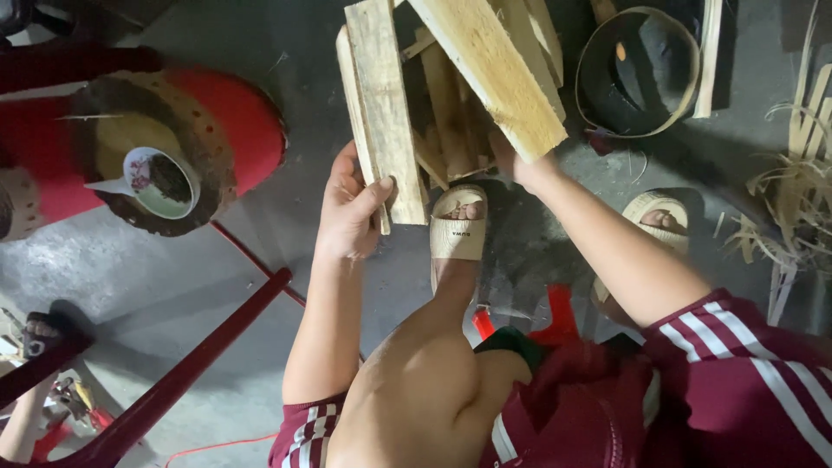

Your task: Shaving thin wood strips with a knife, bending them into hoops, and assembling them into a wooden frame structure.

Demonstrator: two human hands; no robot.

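My left hand (348,208) grips the lower end of a rough pale wooden plank (381,104) that points up and away from me, with a thinner slat against its left side. My right hand (513,163) is mostly hidden under a wider wooden plank (494,69) that slants from top centre down to the right; its grip cannot be seen clearly. Between the hands lies a heap of split wood pieces (446,121) on the grey floor. My feet in beige slippers (458,227) rest just below the heap.
A red plastic stool (234,113) at left carries a round woven tray and a cup (160,180) with dark contents. A bent bamboo hoop (637,69) lies at top right, bamboo strips (793,199) at far right. Red chair legs (173,381) cross the lower left.
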